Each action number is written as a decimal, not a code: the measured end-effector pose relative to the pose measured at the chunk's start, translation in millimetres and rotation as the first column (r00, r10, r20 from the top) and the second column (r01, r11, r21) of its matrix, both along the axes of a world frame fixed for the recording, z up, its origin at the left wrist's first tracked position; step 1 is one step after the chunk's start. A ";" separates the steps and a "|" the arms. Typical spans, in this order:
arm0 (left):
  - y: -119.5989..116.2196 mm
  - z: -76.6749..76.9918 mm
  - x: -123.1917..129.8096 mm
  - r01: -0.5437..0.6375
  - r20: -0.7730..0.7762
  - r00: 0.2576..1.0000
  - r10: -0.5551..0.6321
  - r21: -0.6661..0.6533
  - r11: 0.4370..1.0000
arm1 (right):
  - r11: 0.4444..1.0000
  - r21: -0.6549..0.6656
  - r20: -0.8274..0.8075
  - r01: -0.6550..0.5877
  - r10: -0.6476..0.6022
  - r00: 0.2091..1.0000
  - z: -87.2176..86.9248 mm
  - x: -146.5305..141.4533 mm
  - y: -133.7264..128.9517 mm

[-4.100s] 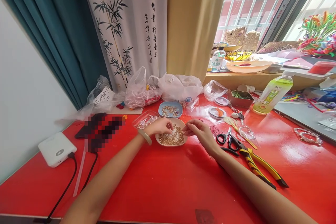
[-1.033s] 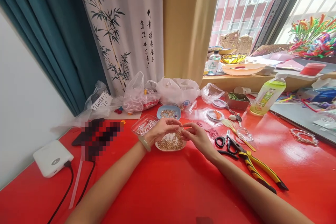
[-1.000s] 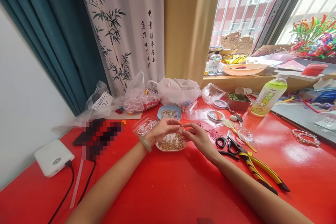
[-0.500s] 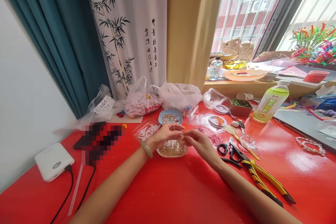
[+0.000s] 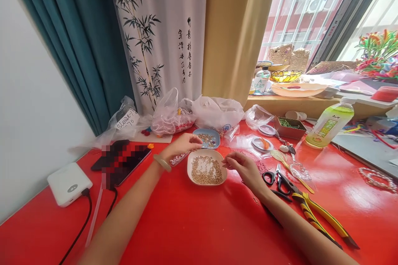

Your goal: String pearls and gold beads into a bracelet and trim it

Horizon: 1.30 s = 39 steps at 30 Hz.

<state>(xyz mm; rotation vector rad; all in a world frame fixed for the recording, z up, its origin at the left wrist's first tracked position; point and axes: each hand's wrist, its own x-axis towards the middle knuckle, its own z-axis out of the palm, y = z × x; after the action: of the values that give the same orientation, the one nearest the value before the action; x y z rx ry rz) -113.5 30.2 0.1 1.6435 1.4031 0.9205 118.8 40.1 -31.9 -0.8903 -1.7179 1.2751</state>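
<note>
My left hand (image 5: 185, 144), with a pale bangle (image 5: 162, 162) on its wrist, hovers above a clear box of pearly beads (image 5: 178, 159), partly covering it. Its fingers are bent together toward the thumb beside a blue dish of mixed beads (image 5: 207, 138). A white dish (image 5: 189, 165) with small gold beads (image 5: 207, 179) lies between my hands. At that dish's right rim, my right hand (image 5: 244, 167) is closed in a pinch. Whatever sits at either hand's fingertips is too fine to make out.
Black scissors (image 5: 270, 178) and yellow-black pliers (image 5: 306, 207) lie right of my right forearm, near a gold spoon (image 5: 297, 174). A drink bottle (image 5: 330, 123) stands behind them. Plastic bags (image 5: 217, 112) line the back. A white device (image 5: 70, 184) with a cable sits left.
My hands, close together above the white dish before, have moved apart. The left has gone left over the clear box; the right is at the dish's right rim. The view has shifted slightly.
</note>
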 end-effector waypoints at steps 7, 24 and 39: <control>1.5 8.4 -28.5 -0.089 -0.388 0.915 0.114 0.082 0.993 | 0.999 0.049 0.023 0.022 -0.023 0.999 -4.0 4.3 6.5; 8.5 -11.1 -53.0 -0.241 -0.596 0.758 0.266 0.123 0.963 | 0.993 0.110 0.041 0.051 -0.056 0.998 -1.8 5.1 8.3; 19.2 -36.8 -54.4 -0.233 -0.653 0.726 0.215 0.061 0.971 | 0.988 0.104 0.008 0.117 -0.119 0.993 -3.8 8.5 15.8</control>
<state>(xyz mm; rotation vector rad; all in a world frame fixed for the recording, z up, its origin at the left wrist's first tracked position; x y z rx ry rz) -167.9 49.3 -36.7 1.9018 2.1186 0.4339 127.3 55.9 -35.8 -0.9273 -1.7000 1.0944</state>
